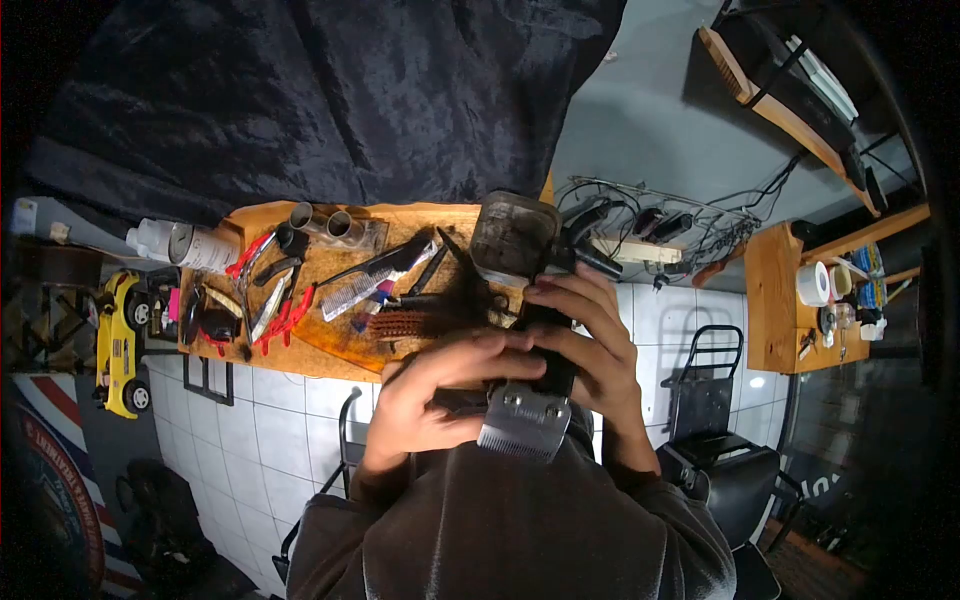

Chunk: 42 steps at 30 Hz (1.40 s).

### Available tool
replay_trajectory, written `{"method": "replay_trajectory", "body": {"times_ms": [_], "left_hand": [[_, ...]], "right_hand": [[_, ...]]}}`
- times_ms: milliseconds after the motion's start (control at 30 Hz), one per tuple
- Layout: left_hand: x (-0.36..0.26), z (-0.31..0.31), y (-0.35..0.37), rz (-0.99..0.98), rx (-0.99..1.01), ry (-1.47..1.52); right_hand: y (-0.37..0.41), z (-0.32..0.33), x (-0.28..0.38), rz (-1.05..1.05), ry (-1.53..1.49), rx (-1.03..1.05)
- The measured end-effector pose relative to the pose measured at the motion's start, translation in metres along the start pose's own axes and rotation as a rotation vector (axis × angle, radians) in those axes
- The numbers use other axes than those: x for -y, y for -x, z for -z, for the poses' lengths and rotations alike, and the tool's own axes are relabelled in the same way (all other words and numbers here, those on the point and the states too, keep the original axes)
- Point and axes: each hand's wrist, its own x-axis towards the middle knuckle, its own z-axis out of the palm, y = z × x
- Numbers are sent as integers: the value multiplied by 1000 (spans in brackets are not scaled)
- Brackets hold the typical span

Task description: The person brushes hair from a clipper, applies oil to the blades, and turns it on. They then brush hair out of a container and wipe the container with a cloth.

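Both my hands hold a black hair clipper (pixel 545 370) close to my chest, its toothed metal blade (pixel 522 425) pointing toward me. My left hand (pixel 430 390) wraps the body from the left with fingers laid across the top. My right hand (pixel 595 340) grips the clipper from the right side. Just beyond the hands a wooden shelf (pixel 270 345) carries combs (pixel 385 270), a bristle brush (pixel 410 323) and red-handled scissors (pixel 275 305).
A clear plastic tub (pixel 515 235) sits at the shelf's right end. Spray cans (pixel 185 243) lie at its left end, and a yellow toy car (pixel 118 345) stands beside it. Cables and a power strip (pixel 640 245) hang on the wall. A black chair (pixel 720 460) stands at right.
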Motion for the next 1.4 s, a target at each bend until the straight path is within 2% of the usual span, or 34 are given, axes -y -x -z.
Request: {"method": "replay_trajectory", "body": {"times_ms": [67, 167, 200, 300, 333, 433, 467, 600, 700, 733, 833, 1000, 1067, 1133, 1267, 1400], "left_hand": [[0, 0, 5, 198, -45, 147], [10, 1, 10, 310, -117, 51], [15, 0, 11, 327, -143, 62], [24, -5, 10, 455, -286, 312], [27, -5, 11, 513, -243, 351], [33, -4, 16, 704, -159, 606], [33, -11, 13, 701, -173, 592], [37, -13, 20, 952, -312, 684], [32, -15, 16, 914, -294, 695], [34, -15, 16, 885, -293, 633], [44, -12, 23, 810, -271, 523], [42, -1, 20, 730, -119, 504], [48, -3, 24, 689, -129, 341], [51, -3, 28, 696, -126, 294], [47, 1, 27, 751, -124, 405], [60, -5, 32, 619, -183, 630]], "right_hand": [[5, -2, -8, 22, -71, 48], [16, -6, 7, -346, -308, 141], [21, -7, 4, -360, -375, 203], [29, -21, 4, -523, -596, 145], [30, -22, 1, -482, -598, 189], [37, -36, -1, -648, -968, 123], [37, -38, 2, -712, -1056, 102], [40, -53, 2, -874, -1283, -6], [38, -50, 3, -961, -1446, 29], [29, -45, 8, -962, -1489, 93], [26, -43, 10, -1105, -1534, 84], [26, -39, 8, -1162, -1707, 117], [31, -41, 2, -1168, -1823, 113], [33, -42, 1, -1164, -1803, 131], [34, -40, -1, -1178, -1830, 145], [35, -38, -2, -1189, -1908, 157]]}}
